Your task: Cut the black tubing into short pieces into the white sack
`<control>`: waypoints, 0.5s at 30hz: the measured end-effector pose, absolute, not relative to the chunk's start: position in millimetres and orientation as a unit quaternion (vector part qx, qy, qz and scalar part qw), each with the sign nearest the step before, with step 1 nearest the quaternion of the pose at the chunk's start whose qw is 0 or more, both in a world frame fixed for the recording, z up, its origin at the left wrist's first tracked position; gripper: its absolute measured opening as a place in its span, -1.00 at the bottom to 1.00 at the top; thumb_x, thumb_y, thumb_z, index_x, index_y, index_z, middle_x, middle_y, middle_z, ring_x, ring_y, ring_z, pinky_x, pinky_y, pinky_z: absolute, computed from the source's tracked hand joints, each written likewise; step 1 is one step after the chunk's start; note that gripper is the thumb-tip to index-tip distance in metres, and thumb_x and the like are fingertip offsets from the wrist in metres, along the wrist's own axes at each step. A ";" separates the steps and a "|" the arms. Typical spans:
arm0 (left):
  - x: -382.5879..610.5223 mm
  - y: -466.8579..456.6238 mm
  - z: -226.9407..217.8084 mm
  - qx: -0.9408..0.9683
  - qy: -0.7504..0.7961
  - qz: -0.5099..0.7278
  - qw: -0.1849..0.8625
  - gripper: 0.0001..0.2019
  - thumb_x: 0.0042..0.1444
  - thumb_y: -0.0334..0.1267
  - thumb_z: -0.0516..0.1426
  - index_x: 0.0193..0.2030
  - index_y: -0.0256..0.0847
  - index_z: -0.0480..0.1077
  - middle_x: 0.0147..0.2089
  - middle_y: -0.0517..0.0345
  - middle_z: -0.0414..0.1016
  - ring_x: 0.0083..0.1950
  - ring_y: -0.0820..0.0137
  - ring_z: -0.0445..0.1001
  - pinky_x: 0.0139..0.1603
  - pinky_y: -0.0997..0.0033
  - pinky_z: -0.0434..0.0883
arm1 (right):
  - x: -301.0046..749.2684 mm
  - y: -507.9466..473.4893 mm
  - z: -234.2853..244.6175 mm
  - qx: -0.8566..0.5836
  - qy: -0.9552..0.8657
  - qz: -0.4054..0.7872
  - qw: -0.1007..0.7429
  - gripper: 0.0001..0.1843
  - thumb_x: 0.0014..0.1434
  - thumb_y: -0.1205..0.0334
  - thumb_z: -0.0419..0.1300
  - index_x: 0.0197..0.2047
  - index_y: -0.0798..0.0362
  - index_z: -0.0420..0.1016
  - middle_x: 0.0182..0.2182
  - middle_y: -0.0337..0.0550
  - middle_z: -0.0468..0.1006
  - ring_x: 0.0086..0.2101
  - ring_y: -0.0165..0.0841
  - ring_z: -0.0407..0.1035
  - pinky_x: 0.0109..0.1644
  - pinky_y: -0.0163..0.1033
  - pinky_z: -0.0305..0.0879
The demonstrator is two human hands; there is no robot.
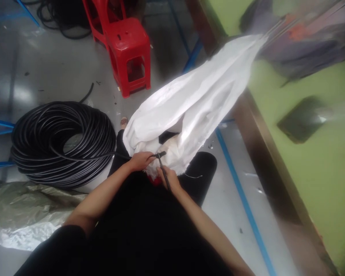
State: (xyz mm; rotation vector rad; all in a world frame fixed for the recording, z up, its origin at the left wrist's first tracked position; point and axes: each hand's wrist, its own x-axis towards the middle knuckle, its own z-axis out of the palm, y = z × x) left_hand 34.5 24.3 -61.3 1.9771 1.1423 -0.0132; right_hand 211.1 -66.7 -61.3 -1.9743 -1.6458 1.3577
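My left hand (pixel 140 160) is closed around the end of a black tube (pixel 103 156) that runs from a large black coil (pixel 60 143) on the floor at my left. My right hand (pixel 169 179) is closed on a dark tool (pixel 163 168), likely scissors or cutters, whose tip meets the tube's end just right of my left hand. Both hands work over my lap, at the mouth of a big white woven sack (pixel 195 96) that stretches up onto the green table (pixel 319 153).
A red plastic stool (pixel 129 53) stands on the grey floor behind the coil. A crumpled grey plastic sheet (pixel 20 214) lies at lower left. Blue frame bars (pixel 241 195) run beside the table's brown edge. Dark flat objects (pixel 300 119) lie blurred on the table.
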 end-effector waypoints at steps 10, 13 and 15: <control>32.5 23.7 -61.7 0.785 0.456 -0.021 0.418 -0.64 0.26 -0.03 -0.10 -0.18 -0.14 0.45 -0.20 0.12 0.51 -0.19 0.32 0.43 -0.22 0.43 0.32 | 209.7 -66.7 -60.4 -0.681 -0.554 0.466 0.111 -0.54 0.21 -0.15 -0.06 -0.44 0.03 0.38 -0.57 -0.16 0.45 -0.47 -0.25 0.38 -0.36 -0.23 0.25; 32.3 24.4 -60.7 0.790 0.447 -0.020 0.420 -0.63 0.26 -0.03 -0.10 -0.19 -0.14 0.45 -0.22 0.12 0.51 -0.20 0.33 0.43 -0.24 0.43 0.31 | 210.0 -66.3 -59.1 -0.685 -0.544 0.473 0.107 -0.55 0.20 -0.15 -0.05 -0.45 0.02 0.37 -0.58 -0.17 0.43 -0.48 -0.25 0.36 -0.37 -0.24 0.24; 31.6 25.2 -59.9 0.791 0.442 -0.018 0.422 -0.63 0.27 -0.03 -0.10 -0.21 -0.15 0.45 -0.24 0.12 0.51 -0.22 0.33 0.43 -0.26 0.44 0.30 | 210.9 -65.9 -58.3 -0.684 -0.537 0.483 0.103 -0.56 0.20 -0.15 -0.05 -0.43 0.01 0.37 -0.58 -0.19 0.42 -0.47 -0.26 0.36 -0.37 -0.24 0.24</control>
